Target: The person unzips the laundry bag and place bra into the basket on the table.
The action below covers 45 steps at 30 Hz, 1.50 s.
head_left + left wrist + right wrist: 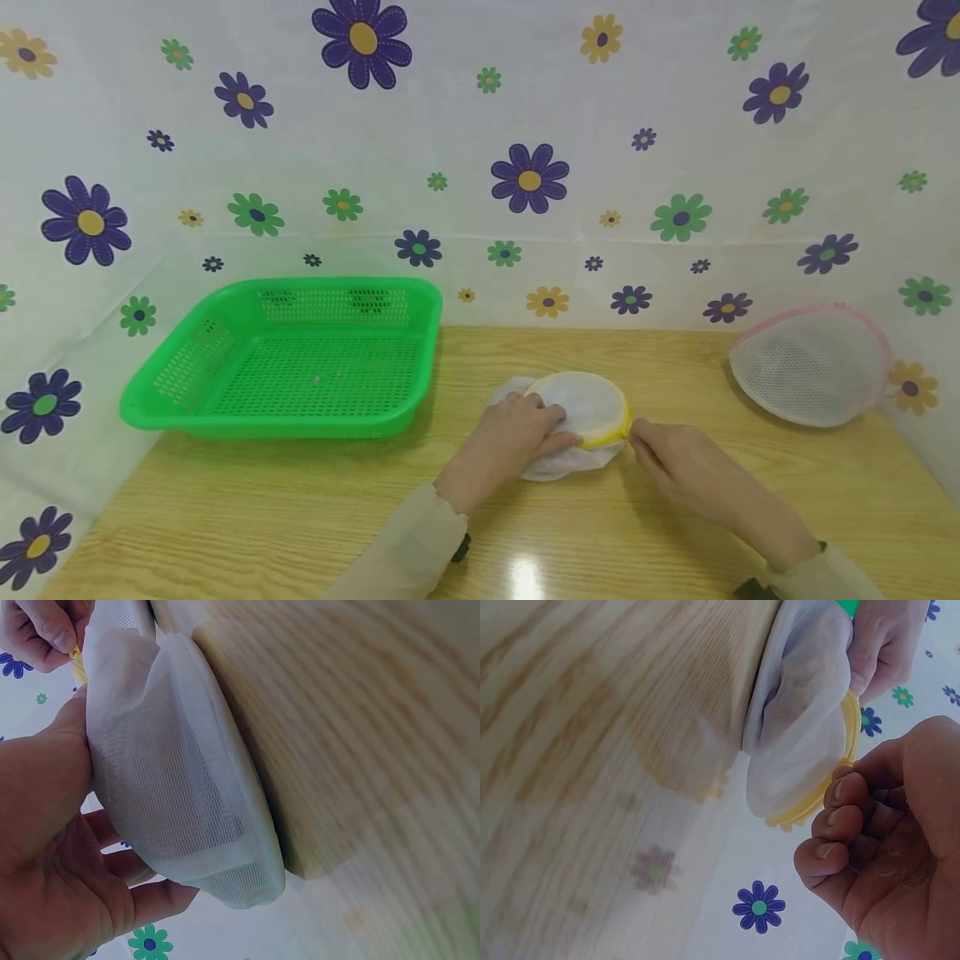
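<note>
A white mesh laundry bag [585, 402] with a yellow zipper [613, 435] along its round rim is on the table, its loose mesh side bunched underneath. My left hand [517, 433] holds the bag by its left part, with the thumb near the yellow rim. Seen from the left wrist, that hand's fingers [161, 900] lie behind the white mesh [172, 772]. At the right end of the zipper, my right hand [686, 467] pinches the small yellow pull between thumb and index finger. The right wrist view shows its other fingers [832, 825] curled.
To the left stands a green plastic basket [431, 350] with a perforated floor and sides. Another white mesh bag, pink-edged [813, 367], leans at the table's right rear. Behind the wooden table [300, 508] hangs a flower-patterned white cloth [450, 125].
</note>
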Tool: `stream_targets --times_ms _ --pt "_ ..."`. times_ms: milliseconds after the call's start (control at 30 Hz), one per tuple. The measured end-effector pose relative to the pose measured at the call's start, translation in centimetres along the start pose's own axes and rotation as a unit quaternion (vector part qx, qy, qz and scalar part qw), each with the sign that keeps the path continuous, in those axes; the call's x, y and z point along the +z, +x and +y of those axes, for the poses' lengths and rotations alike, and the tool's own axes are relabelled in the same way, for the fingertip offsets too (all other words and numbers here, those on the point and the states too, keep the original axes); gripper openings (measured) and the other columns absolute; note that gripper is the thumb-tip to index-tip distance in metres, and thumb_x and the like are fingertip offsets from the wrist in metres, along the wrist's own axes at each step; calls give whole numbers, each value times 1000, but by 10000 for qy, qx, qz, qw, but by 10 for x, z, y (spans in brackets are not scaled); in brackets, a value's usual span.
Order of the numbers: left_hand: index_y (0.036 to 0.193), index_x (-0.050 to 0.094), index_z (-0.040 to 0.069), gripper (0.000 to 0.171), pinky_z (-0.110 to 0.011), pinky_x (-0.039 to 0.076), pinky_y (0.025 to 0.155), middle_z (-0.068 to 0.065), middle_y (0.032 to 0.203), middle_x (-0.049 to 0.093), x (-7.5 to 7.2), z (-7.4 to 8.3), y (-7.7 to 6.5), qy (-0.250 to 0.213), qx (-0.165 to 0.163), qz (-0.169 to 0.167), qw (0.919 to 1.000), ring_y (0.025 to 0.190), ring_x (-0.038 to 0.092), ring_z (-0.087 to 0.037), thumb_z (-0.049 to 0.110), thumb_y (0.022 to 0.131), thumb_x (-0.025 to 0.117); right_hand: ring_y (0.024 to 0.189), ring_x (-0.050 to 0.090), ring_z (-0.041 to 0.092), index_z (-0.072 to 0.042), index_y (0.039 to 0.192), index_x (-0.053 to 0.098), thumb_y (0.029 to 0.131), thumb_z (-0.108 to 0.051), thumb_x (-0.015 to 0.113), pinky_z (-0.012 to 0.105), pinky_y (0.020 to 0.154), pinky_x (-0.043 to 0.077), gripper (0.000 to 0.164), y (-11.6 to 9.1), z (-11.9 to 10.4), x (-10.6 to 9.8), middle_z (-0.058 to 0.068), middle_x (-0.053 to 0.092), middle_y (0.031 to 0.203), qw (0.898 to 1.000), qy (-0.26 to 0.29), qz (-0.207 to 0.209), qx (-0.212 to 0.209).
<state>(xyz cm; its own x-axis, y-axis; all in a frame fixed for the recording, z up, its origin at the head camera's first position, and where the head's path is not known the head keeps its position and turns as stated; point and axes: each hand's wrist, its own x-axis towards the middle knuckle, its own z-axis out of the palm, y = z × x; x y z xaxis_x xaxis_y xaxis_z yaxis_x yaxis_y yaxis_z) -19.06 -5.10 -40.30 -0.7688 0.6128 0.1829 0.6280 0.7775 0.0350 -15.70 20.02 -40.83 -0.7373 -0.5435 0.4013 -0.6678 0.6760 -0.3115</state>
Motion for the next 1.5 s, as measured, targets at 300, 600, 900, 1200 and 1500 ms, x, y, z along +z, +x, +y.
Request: stream_targets --times_ms 300,600,900,1200,1500 --pt "117 72 20 42 -33 58 74 -3 103 73 1 0 0 -247 -128 -37 9996 90 68 -20 53 103 51 56 28 -9 -17 83 54 95 2 61 14 46 31 24 -1 -2 0 -18 37 65 9999 30 -107 100" --pt "115 73 20 42 -32 57 73 -2 101 72 1 1 0 -203 -161 -73 9996 86 67 -19 55 102 51 56 26 -10 -17 83 54 96 2 60 14 45 31 24 -3 -2 1 -19 37 64 9999 94 -96 69" --pt "111 73 20 41 -31 56 71 -1 97 72 1 2 -1 -115 -116 18 9999 83 65 -18 55 102 52 56 30 -9 -16 83 56 95 1 61 15 47 33 21 -1 -7 0 -17 39 65 9993 182 -255 207" --pt "108 73 20 41 -33 58 72 -1 96 73 2 2 -1 -1 -58 189 9998 83 69 -18 54 102 53 55 30 -8 -16 82 55 97 0 59 16 47 34 22 1 -12 1 -16 37 65 9974 330 -539 357" --pt "117 73 21 43 -35 59 75 -3 105 74 1 2 -1 -132 -186 6 9997 90 68 -20 55 103 50 55 30 -8 -16 83 55 97 0 58 15 47 33 22 2 -13 2 -16 37 65 9971 381 -591 292"
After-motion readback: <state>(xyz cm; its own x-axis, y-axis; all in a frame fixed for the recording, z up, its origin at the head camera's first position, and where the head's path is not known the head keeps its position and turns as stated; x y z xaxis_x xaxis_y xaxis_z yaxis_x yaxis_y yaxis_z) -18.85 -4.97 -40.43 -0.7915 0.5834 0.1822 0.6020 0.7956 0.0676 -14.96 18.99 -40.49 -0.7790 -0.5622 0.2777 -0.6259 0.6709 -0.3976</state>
